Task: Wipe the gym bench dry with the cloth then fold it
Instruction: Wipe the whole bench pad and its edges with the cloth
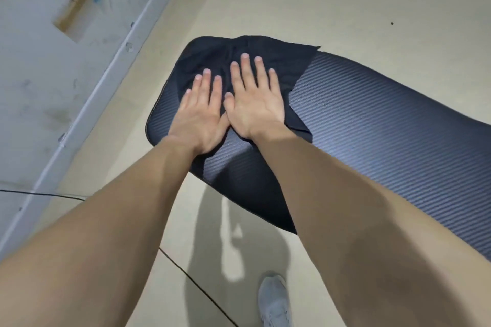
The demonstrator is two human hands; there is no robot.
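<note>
Now the left hand (198, 117) and right hand (255, 103) press the dark cloth (281, 61) flat on the rounded end of the gym bench (372, 127), fingers (245, 69) straight, slightly spread. Best keep even palm pressure, sweeping in overlapping passes.

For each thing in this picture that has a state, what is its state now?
gym bench: one end covered by the cloth.
cloth: spread open, slightly rumpled, lying under both hands.
left hand: flat, fingers straight, pressing the cloth.
right hand: flat, fingers straight, pressing the cloth.
</note>
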